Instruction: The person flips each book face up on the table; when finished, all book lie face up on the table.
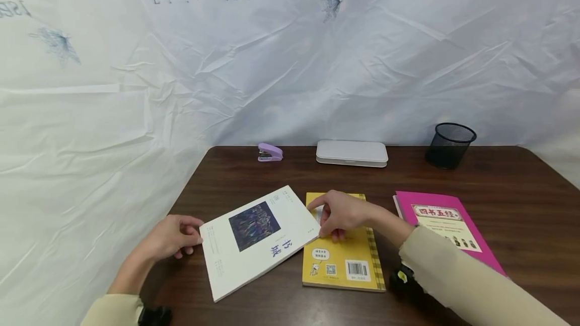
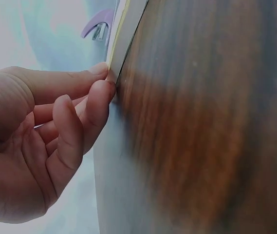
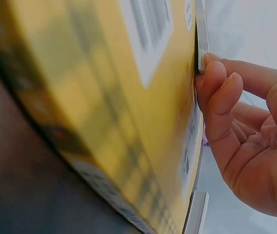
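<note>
A white book [image 1: 254,270] with a dark picture on its cover lies turned at an angle between the hands. Its right corner overlaps a yellow book [image 1: 337,253] that lies back cover up on the table. My left hand [image 1: 174,238] pinches the white book's left edge; in the left wrist view, thumb and fingertips meet at that edge, close to the tabletop. On the opposite side, my right hand [image 1: 342,213] pinches the white book's right corner, just above the yellow book. The right wrist view shows thumb and fingers on the thin page edge [image 3: 203,48].
A pink book [image 1: 441,210] lies on the right, partly behind the right forearm. Along the back of the brown table [image 1: 521,185] stand a purple stapler [image 1: 270,152], a white case [image 1: 351,153] and a black mesh pen holder [image 1: 448,147]. White sheeting hangs behind.
</note>
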`<state>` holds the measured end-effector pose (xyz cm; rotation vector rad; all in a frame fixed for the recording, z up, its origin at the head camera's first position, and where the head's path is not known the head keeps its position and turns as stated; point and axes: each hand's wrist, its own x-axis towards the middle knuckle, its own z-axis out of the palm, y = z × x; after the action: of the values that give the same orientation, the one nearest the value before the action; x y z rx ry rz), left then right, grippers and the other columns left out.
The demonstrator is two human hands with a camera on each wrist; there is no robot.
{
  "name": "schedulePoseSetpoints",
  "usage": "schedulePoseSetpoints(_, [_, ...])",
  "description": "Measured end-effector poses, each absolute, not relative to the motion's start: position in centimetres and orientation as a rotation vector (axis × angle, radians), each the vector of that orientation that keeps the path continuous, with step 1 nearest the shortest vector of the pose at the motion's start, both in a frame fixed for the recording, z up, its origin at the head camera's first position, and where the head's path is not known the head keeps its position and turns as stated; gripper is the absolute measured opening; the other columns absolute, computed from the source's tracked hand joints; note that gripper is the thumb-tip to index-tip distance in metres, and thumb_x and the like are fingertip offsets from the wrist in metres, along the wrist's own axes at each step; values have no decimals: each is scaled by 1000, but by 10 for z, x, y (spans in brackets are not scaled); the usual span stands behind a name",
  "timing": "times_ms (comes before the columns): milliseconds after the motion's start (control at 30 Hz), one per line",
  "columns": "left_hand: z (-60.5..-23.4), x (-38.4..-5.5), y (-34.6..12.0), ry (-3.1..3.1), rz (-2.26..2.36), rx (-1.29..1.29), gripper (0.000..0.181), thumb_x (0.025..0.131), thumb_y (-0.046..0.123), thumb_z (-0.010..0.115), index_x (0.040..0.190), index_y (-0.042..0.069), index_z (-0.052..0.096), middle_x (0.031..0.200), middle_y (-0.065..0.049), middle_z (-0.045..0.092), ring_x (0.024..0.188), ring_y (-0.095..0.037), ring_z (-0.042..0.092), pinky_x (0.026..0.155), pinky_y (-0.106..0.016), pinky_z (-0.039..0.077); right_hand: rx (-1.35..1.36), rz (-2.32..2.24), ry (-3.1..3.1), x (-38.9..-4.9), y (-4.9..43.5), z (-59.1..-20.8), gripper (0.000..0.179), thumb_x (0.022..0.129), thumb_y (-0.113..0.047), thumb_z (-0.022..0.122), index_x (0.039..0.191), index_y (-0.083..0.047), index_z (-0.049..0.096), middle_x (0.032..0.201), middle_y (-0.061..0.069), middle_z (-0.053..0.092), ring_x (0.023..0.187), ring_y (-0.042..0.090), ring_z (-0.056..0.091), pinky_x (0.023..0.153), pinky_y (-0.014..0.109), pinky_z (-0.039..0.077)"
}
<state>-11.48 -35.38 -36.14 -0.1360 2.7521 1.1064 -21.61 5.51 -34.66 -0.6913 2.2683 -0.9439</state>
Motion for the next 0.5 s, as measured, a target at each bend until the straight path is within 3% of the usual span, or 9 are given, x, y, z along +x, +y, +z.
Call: schedulePoseSetpoints(500, [-364, -96, -360, 2771, 1128, -194, 29, 88, 2, 77, 115, -7, 70, 75, -4, 65, 59, -17, 64, 46, -29, 52, -742, -796, 2289, -244, 35, -340, 58, 89, -3, 81, 144, -8, 64, 72, 7, 71, 51, 14, 59, 51, 23, 51])
